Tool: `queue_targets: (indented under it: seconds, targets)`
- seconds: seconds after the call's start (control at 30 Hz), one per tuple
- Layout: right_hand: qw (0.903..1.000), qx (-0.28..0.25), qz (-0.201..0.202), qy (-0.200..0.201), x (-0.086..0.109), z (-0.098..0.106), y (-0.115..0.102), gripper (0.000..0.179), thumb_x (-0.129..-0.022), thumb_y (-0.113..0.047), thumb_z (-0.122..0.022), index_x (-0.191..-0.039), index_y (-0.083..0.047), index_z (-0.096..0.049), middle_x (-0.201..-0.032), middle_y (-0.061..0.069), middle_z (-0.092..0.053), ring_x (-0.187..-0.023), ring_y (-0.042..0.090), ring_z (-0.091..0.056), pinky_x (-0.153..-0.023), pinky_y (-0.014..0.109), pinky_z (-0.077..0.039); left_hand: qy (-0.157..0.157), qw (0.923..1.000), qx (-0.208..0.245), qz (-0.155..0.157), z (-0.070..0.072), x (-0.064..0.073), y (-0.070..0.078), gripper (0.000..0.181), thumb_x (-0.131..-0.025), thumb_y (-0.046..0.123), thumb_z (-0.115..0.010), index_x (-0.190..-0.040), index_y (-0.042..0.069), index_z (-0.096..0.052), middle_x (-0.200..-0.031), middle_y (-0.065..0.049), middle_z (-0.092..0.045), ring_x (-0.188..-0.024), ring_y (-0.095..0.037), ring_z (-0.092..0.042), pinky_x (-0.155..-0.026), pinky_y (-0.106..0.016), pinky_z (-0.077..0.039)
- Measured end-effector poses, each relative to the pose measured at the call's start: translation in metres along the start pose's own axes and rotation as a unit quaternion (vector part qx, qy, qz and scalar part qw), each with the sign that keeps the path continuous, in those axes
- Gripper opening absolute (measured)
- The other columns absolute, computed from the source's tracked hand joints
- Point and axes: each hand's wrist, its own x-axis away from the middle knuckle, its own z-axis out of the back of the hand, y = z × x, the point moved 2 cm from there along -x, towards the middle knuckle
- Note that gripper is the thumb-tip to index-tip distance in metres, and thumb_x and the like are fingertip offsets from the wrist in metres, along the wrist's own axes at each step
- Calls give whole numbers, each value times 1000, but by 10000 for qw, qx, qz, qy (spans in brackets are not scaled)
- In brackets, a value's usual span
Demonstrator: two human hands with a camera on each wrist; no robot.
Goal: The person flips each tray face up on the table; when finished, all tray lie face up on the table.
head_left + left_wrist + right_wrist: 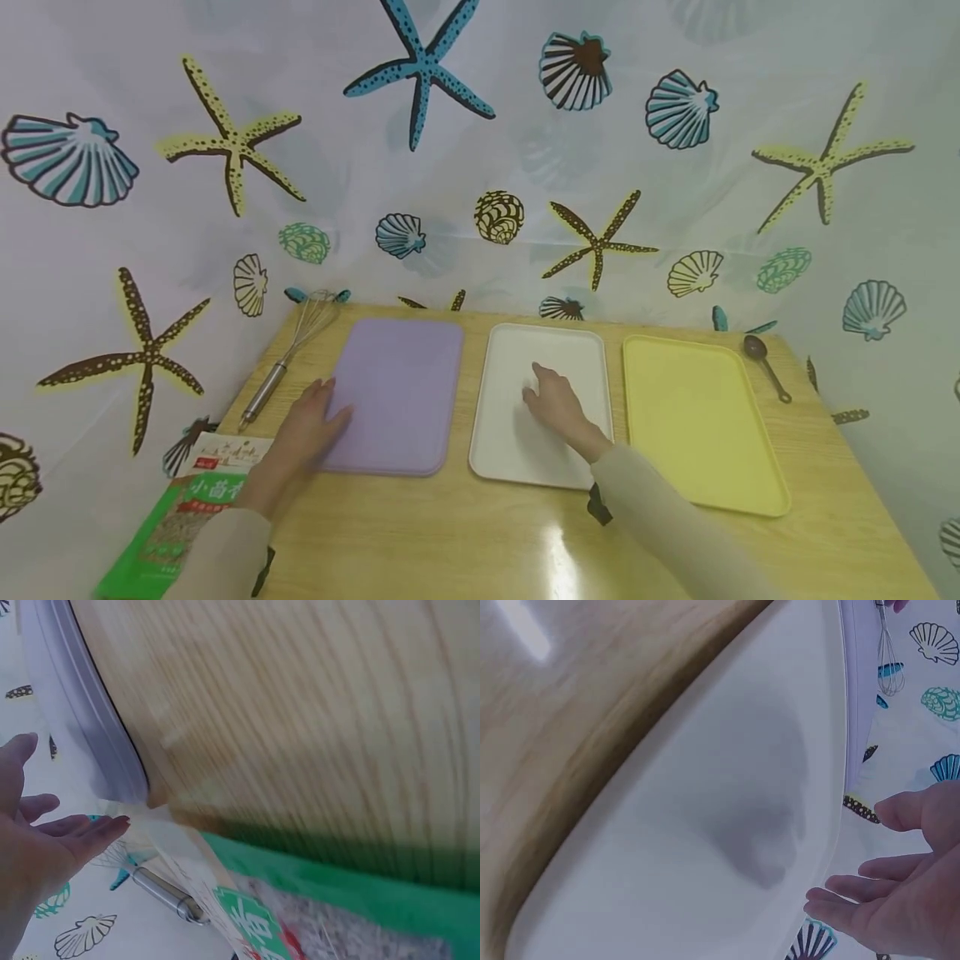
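Note:
My left hand is at the left edge of a purple tray, its thumb reaching over that edge. In the left wrist view, the fingers are extended and grip nothing. Over the white tray hovers my right hand, its shadow falling on the tray's bare surface. The right wrist view shows the fingers loosely extended, with the thumb apart from them and nothing held. A yellow tray lies to the right of the white one.
A whisk lies left of the purple tray. Nearer me, partly under my left forearm, is a green packet of seeds. A dark spoon rests beyond the yellow tray. Shell-and-starfish fabric borders the wooden table.

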Motion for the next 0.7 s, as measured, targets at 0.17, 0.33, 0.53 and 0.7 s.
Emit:
queue_targets:
  seconds: [0.17, 0.33, 0.53, 0.7]
  targets:
    - [9996, 123, 239, -86, -5, -16, -26, 54, -97, -18, -55, -142, 6, -40, -141, 23, -47, -128, 41, -45, -107, 47, -39, -348, 9994, -78, 21, 7, 0, -2, 72, -98, 34, -52, -145, -13, -25, -147, -40, -20, -133, -57, -20, -109, -65, -20]
    - [9980, 176, 574, -195, -11, -35, -47, 55, -97, -20, -55, -142, 7, -38, -140, 24, -48, -126, 43, -46, -105, 48, -42, -423, 9988, -194, -159, 11, -2, 1, 71, -97, 32, -54, -141, -17, -28, -144, -41, -25, -133, -55, -24, -110, -63, -22]
    - [9971, 234, 606, -396, -20, -59, -67, 54, -98, -19, -53, -143, 6, -37, -140, 24, -48, -126, 43, -46, -104, 47, -43, -487, 9982, -249, -257, 12, -6, 4, 71, -95, 29, -58, -138, -20, -31, -139, -40, -34, -129, -54, -32, -110, -60, -25]
    - [9961, 437, 591, -488, -22, -72, -82, 55, -97, -20, -54, -144, 5, -37, -132, 24, -53, -120, 40, -52, -98, 45, -49, -628, 9966, -498, -167, 12, -7, 3, 73, -93, 33, -60, -136, -20, -34, -138, -39, -38, -127, -55, -35, -109, -60, -28]
